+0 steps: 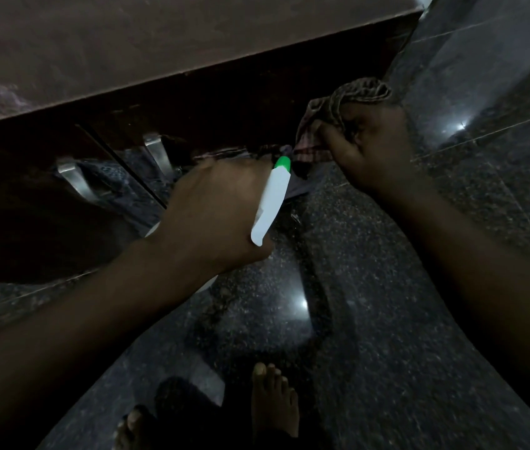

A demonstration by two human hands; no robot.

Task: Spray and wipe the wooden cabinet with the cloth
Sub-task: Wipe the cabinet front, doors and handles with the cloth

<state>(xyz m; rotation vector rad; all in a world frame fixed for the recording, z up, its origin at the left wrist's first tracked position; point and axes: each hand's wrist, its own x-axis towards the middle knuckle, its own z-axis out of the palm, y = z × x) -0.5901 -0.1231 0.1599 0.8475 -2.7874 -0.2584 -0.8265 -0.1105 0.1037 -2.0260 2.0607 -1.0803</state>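
Observation:
The dark wooden cabinet (172,60) fills the top of the head view, its flat top above a darker front face with two metal handles. My left hand (211,209) is closed around a white spray bottle (271,198) with a green nozzle, pointed at the cabinet's front. My right hand (367,147) grips a bunched checked cloth (341,102) and presses it against the right end of the cabinet front. Part of the cloth hangs below the hand toward the nozzle.
Polished dark granite floor (371,319) spreads below and to the right, with bright light reflections. My bare feet (273,397) stand at the bottom centre. The metal handles (156,151) stick out from the cabinet doors left of my left hand.

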